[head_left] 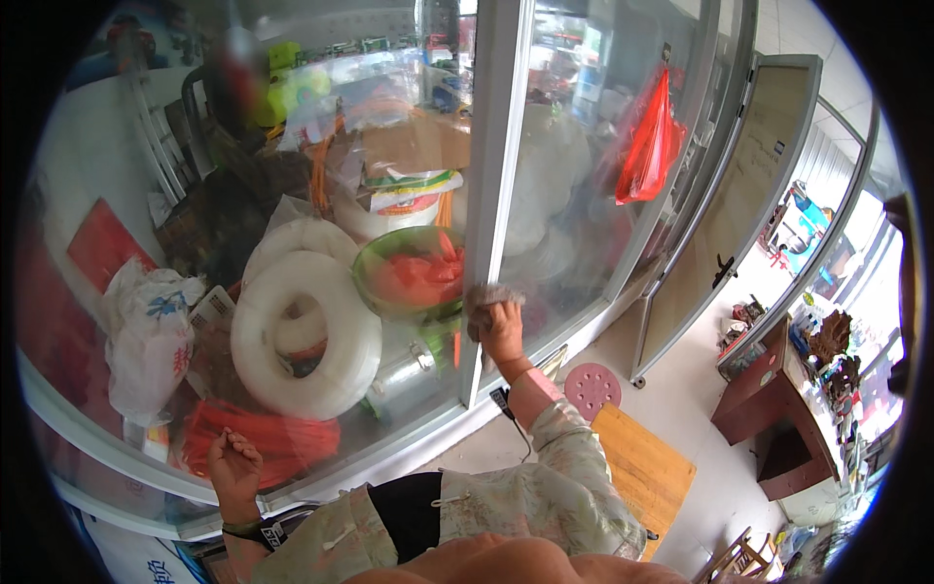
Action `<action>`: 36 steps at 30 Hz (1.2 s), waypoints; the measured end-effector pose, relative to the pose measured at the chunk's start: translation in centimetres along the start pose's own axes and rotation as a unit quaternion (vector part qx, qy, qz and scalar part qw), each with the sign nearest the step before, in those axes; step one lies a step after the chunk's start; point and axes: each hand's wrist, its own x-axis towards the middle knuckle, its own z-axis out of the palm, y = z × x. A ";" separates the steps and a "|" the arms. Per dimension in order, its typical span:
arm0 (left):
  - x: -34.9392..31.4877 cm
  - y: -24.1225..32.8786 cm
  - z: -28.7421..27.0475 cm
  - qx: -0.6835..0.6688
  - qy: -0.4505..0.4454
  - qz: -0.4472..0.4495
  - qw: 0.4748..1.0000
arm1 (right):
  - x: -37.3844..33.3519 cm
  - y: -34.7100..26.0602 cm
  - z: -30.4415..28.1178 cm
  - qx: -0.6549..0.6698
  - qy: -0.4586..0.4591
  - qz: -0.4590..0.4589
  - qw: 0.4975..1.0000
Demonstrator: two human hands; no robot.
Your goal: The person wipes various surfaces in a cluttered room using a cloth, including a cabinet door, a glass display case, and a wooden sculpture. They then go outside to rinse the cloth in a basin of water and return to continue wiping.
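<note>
My right hand (502, 334) is closed around a bunched grey-brown cloth (494, 297). It presses the cloth against the white upright frame (496, 195) between two large glass panes. To the left, my left hand (236, 465) is raised close to the lower edge of the left glass pane (404, 365). Its fingers curl in and nothing shows in them. Behind that glass lie a white coiled roll (255, 355), a green basin (375, 292) with a red plastic bag (420, 273) in it, and a red bundle (311, 443). Part of the cloth is hidden under my fingers.
A red bag (650, 146) hangs at the right pane. Beyond it a door (730, 214) stands ajar. A wooden board or tabletop (647, 472) and a round pinkish perforated seat (592, 389) are at my right, with a dark-red desk (754, 409) farther off.
</note>
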 end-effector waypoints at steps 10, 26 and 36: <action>-1.4 -1.0 -0.6 -0.004 -0.003 0.045 0.999 | 20.2 -7.3 -5.8 -0.004 0.251 -0.112 0.961; 0.0 -2.3 1.3 0.025 0.039 0.012 0.999 | -9.9 3.9 3.2 -0.048 -0.169 0.038 0.984; -0.1 -1.0 1.0 0.019 0.013 -0.059 0.998 | -16.8 4.8 5.6 -0.032 -0.416 0.249 0.874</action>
